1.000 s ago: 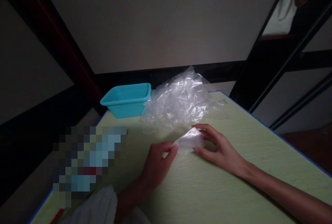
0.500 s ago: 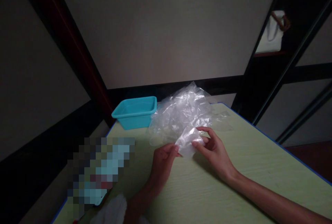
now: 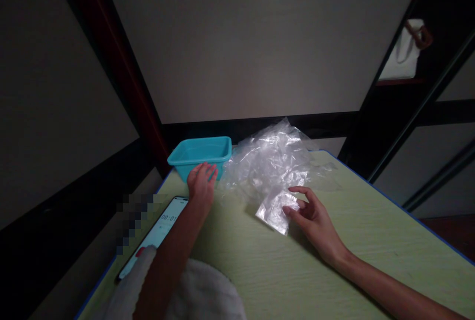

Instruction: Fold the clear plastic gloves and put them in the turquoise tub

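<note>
My right hand [image 3: 313, 223] pinches a small, crumpled clear plastic bag [image 3: 273, 211] between thumb and fingers, just above the table. Behind it spreads a loose heap of shiny clear plastic bags [image 3: 272, 154]. My left hand [image 3: 202, 181] is at the front of a teal plastic basket [image 3: 180, 165], its fingers stretched towards the wall of the basket and nothing visible in them. Whether those fingertips touch the basket I cannot tell.
A phone [image 3: 158, 233] showing a timer lies at the left edge of the pale green table [image 3: 267, 280], partly covered by my left forearm. Wall panels [image 3: 252, 43] stand behind the table. A white bag [image 3: 404, 55] rests on a shelf at the right.
My left hand has let go of the small plastic bag and moved left and away from me to the teal basket. The right hand keeps the bag, which now spreads flatter.
</note>
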Tool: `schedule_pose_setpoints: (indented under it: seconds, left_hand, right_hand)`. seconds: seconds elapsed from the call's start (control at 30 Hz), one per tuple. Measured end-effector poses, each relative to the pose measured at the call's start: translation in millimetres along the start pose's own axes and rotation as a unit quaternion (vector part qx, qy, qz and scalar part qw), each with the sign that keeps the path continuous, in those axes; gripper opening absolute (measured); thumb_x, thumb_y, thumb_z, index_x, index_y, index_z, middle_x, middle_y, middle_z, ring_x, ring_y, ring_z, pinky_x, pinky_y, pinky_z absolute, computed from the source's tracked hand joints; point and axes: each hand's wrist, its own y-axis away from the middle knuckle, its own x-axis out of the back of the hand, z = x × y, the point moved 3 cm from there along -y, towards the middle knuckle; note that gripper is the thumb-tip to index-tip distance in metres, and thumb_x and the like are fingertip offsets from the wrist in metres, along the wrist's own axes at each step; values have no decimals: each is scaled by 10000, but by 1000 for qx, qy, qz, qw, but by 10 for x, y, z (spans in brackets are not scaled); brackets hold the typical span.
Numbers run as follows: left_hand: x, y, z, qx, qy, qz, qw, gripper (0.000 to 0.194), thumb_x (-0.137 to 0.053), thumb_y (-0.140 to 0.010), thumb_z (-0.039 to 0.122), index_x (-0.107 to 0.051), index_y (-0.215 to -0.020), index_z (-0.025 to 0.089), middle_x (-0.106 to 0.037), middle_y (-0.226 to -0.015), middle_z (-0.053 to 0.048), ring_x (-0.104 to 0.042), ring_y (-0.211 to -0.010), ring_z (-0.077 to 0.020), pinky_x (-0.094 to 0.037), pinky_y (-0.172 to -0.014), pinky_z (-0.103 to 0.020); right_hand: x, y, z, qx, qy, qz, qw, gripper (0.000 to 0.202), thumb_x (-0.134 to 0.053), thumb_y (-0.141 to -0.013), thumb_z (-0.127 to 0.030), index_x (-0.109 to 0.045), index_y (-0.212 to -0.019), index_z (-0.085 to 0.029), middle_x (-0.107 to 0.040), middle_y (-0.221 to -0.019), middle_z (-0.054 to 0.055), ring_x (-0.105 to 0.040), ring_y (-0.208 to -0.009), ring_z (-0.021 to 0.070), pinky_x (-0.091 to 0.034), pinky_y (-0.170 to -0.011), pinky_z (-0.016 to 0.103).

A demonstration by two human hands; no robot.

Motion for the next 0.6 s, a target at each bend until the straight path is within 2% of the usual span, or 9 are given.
schedule_pose_setpoints:
  seconds: [0.17,0.33,0.6]
  left_hand:
    - [24,-66,40,46,35,14,998,300,-542,-888,291,-524,-1155,155,-556,-1149,-86,-587,-958,-210,-507,-793,-405]
    - [11,-70,38,74,60,-1,995,290,-537,-892,291,-528,-1150,159,-557,-1149,-86,-588,-952,-206,-508,-792,-400]
    - [-12,-59,-14,77,68,-31,994,290,-538,-891,291,-529,-1147,154,-562,-1137,-84,-592,-940,-203,-511,-782,-396]
  right_hand:
    - [5,-7,2,-13,9,2,1000,466,-678,-681,-392,-425,-1033,-220,-493,-598,-64,-435,-486,98,-303,-428,216]
    - [7,-5,6,-13,10,-4,1000,449,-679,-683,-393,-432,-1015,-219,-503,-607,-60,-427,-497,97,-299,-438,214]
    - [-5,0,-1,3,11,-12,1000,430,-674,-681,-399,-434,-996,-230,-489,-612,-60,-428,-491,99,-301,-427,219]
